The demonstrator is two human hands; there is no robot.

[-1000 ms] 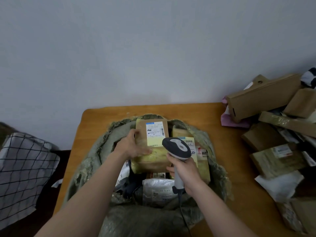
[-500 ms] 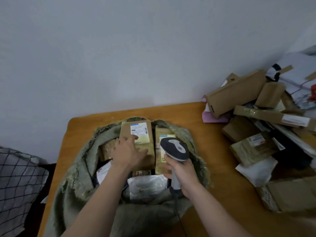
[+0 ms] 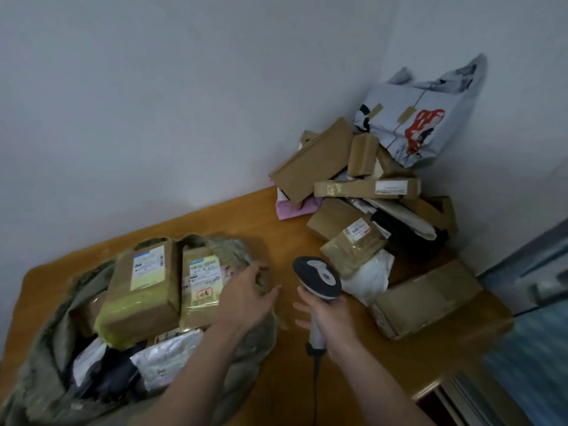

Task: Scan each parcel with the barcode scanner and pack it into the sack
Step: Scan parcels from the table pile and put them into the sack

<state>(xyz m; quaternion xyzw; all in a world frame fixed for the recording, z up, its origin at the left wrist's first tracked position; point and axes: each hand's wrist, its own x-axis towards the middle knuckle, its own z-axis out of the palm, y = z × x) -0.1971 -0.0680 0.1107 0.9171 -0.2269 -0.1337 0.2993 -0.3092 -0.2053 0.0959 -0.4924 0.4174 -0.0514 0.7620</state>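
I see left hand point(image 3: 246, 298) off box point(image 3: 141, 290), fingers loose, box now in sack point(image 3: 46, 348); right hand point(image 3: 330, 318) grips scanner point(image 3: 318, 276); next: pile point(image 3: 353, 250), 2 o'clock.

Walls: you face two pale grey walls point(image 3: 153, 87) meeting in a corner, upper right of frame.
Table: orange-brown wooden table point(image 3: 307, 379), lower half, back edge against your facing wall.
Floor: blue floor point(image 3: 534, 364), lower right, blurred.
Light: soft, even.

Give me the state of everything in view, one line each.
Grey-green woven sack: open, parcels inside.
Brown cardboard parcel with yellow tape: in sack, label up.
Left hand: open, over sack's rim.
Grey-and-white handheld barcode scanner: held, head up.
Right hand: gripping the scanner's handle.
Heap of brown boxes: piled on wooden table, outside sack.
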